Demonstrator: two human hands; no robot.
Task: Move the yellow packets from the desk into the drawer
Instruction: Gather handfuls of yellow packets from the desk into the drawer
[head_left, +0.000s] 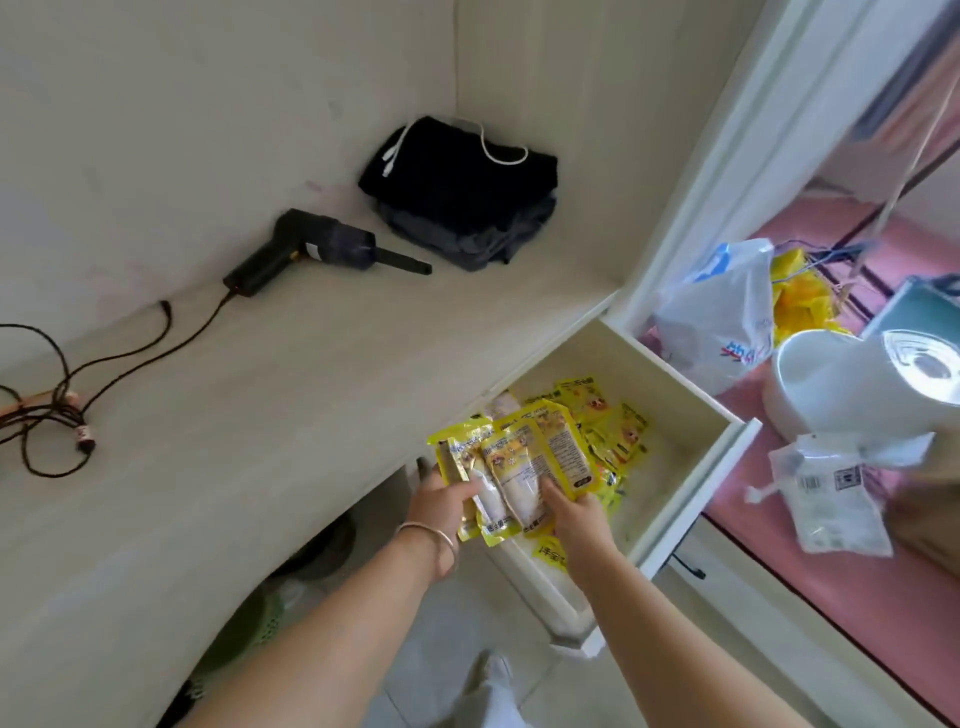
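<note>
Both hands clasped on one fanned bundle of yellow packets (519, 467), held above the near left part of the open drawer (691, 431). Left hand (441, 499), bangle (431, 540) at the wrist, gripping the bundle's left edge, fingers curled over the front of the packets. Right hand (576, 514) gripping the lower right corner, thumb pressed on the front face. Bundle tilted, printed faces up, lower ends between the two palms, upper ends fanning away toward the desk edge. Beneath and beyond the bundle, loose packets (613, 421) lying scattered on the drawer floor, some overlapping, one more peeking out just below the right wrist. Drawer pulled well out from under the right end of the desk (234, 441), its white front panel toward the right. Under the desk, near the left forearm, something green, blurred and partly hidden. Further off on the desk, a tangled dark cable (62, 405) at the left, running up to a black handheld tool (322, 249) lying on its side. Behind the tool, in the corner against the wall, a folded pile of dark clothes (462, 192) with a white cord across the top. Off to the right past the drawer, on a pink floor, a white plastic bag (722, 312) and a white round appliance (852, 384).
</note>
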